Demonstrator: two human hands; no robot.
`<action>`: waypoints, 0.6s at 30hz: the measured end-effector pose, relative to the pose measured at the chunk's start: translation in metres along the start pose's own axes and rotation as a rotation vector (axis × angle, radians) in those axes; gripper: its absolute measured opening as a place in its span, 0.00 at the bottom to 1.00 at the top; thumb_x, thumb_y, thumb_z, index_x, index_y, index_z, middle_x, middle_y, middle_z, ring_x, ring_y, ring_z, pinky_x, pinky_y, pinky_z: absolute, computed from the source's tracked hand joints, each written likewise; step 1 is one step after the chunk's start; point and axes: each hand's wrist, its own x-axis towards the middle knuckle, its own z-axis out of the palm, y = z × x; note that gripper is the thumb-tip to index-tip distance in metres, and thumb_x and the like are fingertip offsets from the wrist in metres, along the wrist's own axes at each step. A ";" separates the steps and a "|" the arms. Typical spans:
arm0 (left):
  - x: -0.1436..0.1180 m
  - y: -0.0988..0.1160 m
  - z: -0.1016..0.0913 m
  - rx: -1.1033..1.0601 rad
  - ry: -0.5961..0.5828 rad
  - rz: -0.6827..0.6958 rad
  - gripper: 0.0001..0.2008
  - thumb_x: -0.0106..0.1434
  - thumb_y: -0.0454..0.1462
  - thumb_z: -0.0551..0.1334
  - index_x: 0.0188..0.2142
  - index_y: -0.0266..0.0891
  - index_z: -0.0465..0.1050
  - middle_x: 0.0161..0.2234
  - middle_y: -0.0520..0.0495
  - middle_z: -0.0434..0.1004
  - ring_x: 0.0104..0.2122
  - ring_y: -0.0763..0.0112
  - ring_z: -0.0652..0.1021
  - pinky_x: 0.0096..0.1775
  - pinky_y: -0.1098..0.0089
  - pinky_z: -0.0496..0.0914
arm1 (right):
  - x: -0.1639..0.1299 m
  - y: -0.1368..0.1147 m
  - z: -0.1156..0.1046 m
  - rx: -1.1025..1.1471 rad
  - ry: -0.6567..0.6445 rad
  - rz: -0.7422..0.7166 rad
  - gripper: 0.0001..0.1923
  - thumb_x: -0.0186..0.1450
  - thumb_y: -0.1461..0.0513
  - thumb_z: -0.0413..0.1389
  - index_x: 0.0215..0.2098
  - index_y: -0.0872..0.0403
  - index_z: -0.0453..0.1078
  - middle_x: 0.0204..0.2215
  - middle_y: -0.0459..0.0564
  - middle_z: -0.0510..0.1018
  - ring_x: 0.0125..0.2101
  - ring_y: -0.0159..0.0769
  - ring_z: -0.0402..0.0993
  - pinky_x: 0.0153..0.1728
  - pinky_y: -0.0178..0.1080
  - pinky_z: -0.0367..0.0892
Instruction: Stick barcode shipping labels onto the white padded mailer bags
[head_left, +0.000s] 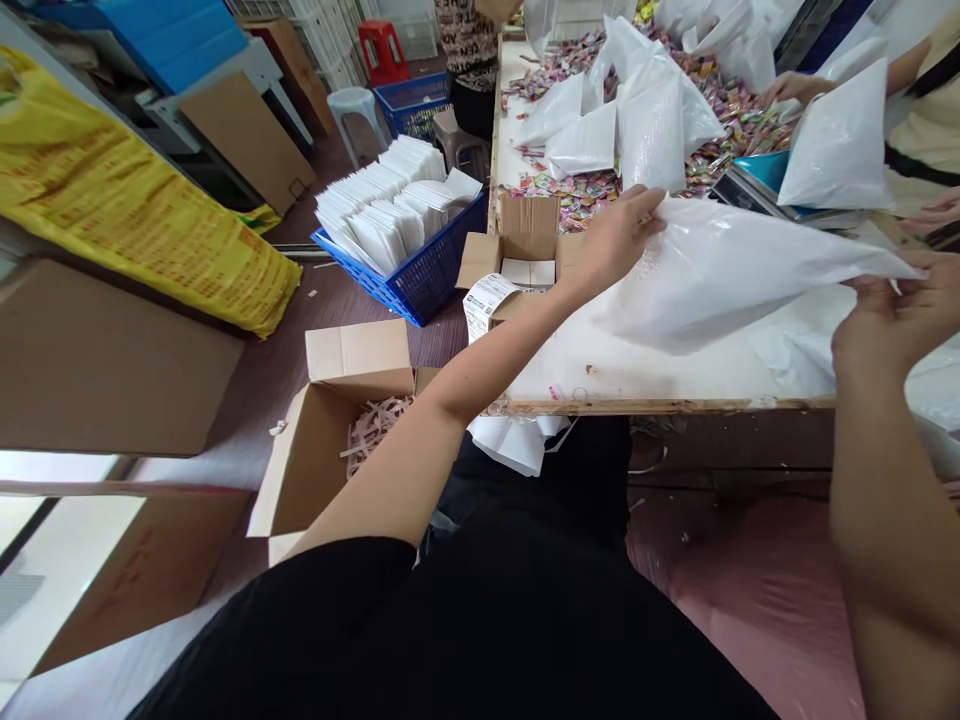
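Obs. Large white plastic mailer bag (720,275) is held stretched above the near part of the white worktable (660,370), one end in each hand, long axis running left to right. Spread flat like this, the bag's full face is turned toward the wearer, and it hangs clear of the tabletop instead of lying on it.

Left hand (619,240): arm reaches forward across the table edge. Fingers are closed in a pinch on the bag's left end, thumb below and fingertips on top; the plastic is gathered there.

Right hand (889,320): fingers are curled around the bag's tapered right end near the frame edge. It looks like a grip, though the fingertips are partly hidden behind the film.

Surroundings: farther up the table lies a heap of small multicoloured wrapped sweets (581,195) with more filled white bags (649,115) resting on it. A co-worker's hand (787,88) is at the far right by the heap. Left of the table, a blue plastic crate of stacked white packets (405,225) stands on the floor, and beside it a small open cardboard box (525,255). Nearer, an open brown carton holding pale paper shreds (352,430) stands just below the left forearm.
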 end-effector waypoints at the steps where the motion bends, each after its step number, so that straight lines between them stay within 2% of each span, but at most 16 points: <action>1: -0.011 0.002 -0.004 -0.022 0.007 0.047 0.13 0.71 0.33 0.47 0.35 0.33 0.69 0.45 0.44 0.75 0.49 0.65 0.77 0.47 0.66 0.67 | -0.008 -0.005 -0.004 -0.006 -0.012 -0.034 0.06 0.54 0.68 0.54 0.30 0.54 0.68 0.30 0.53 0.77 0.34 0.44 0.78 0.37 0.46 0.70; 3: -0.050 0.003 -0.006 -0.091 -0.037 0.100 0.08 0.69 0.31 0.54 0.35 0.35 0.70 0.47 0.43 0.74 0.48 0.64 0.77 0.47 0.66 0.68 | -0.033 -0.018 -0.017 -0.033 -0.103 -0.093 0.10 0.52 0.71 0.50 0.29 0.52 0.69 0.32 0.54 0.80 0.38 0.46 0.80 0.42 0.48 0.70; 4: -0.076 0.001 -0.003 -0.126 -0.081 0.090 0.06 0.67 0.30 0.57 0.34 0.36 0.71 0.46 0.43 0.75 0.47 0.63 0.77 0.46 0.66 0.69 | -0.050 -0.025 -0.025 -0.060 -0.200 -0.122 0.12 0.51 0.71 0.49 0.29 0.51 0.69 0.34 0.53 0.81 0.41 0.47 0.80 0.44 0.48 0.70; 7: -0.162 -0.004 0.015 -0.162 -0.227 -0.062 0.07 0.65 0.32 0.57 0.32 0.40 0.73 0.42 0.43 0.74 0.42 0.63 0.75 0.41 0.67 0.69 | -0.106 -0.046 -0.053 -0.161 -0.519 -0.163 0.15 0.53 0.71 0.49 0.32 0.50 0.71 0.36 0.50 0.82 0.46 0.47 0.79 0.50 0.50 0.68; 8: -0.188 -0.005 0.022 -0.170 -0.253 -0.125 0.08 0.65 0.32 0.56 0.33 0.41 0.73 0.41 0.43 0.74 0.41 0.63 0.75 0.41 0.67 0.69 | -0.122 -0.055 -0.063 -0.184 -0.596 -0.164 0.15 0.56 0.70 0.48 0.33 0.49 0.72 0.36 0.49 0.83 0.47 0.47 0.79 0.52 0.51 0.66; 10: -0.230 -0.003 0.034 -0.215 -0.276 -0.215 0.09 0.65 0.33 0.54 0.34 0.42 0.74 0.40 0.43 0.72 0.40 0.63 0.73 0.41 0.66 0.69 | -0.150 -0.077 -0.079 -0.220 -0.669 -0.135 0.13 0.59 0.68 0.49 0.35 0.49 0.74 0.37 0.49 0.82 0.49 0.49 0.78 0.54 0.55 0.62; 12: -0.258 0.001 0.039 -0.292 -0.255 -0.258 0.11 0.65 0.33 0.53 0.35 0.42 0.74 0.39 0.43 0.71 0.38 0.63 0.73 0.42 0.64 0.69 | -0.172 -0.105 -0.088 -0.228 -0.684 -0.053 0.11 0.61 0.65 0.52 0.38 0.48 0.74 0.41 0.51 0.82 0.49 0.51 0.76 0.55 0.56 0.61; 14: -0.273 0.007 0.041 -0.383 -0.219 -0.269 0.10 0.65 0.33 0.53 0.35 0.42 0.73 0.40 0.42 0.70 0.39 0.63 0.73 0.44 0.62 0.70 | -0.192 -0.136 -0.086 -0.160 -0.719 0.054 0.10 0.63 0.62 0.53 0.40 0.48 0.74 0.42 0.53 0.80 0.47 0.50 0.76 0.53 0.55 0.63; 16: -0.280 0.014 0.041 -0.478 -0.145 -0.332 0.05 0.65 0.35 0.55 0.37 0.41 0.70 0.42 0.42 0.70 0.40 0.65 0.74 0.45 0.63 0.71 | -0.211 -0.159 -0.071 -0.018 -0.812 0.147 0.11 0.65 0.60 0.51 0.43 0.47 0.74 0.42 0.54 0.79 0.46 0.49 0.75 0.51 0.53 0.66; 18: -0.281 0.019 0.043 -0.574 -0.051 -0.520 0.05 0.65 0.38 0.59 0.40 0.41 0.66 0.42 0.43 0.71 0.40 0.67 0.75 0.42 0.65 0.72 | -0.229 -0.167 -0.046 0.106 -0.904 0.228 0.14 0.68 0.60 0.48 0.48 0.48 0.72 0.45 0.56 0.78 0.48 0.49 0.74 0.51 0.52 0.68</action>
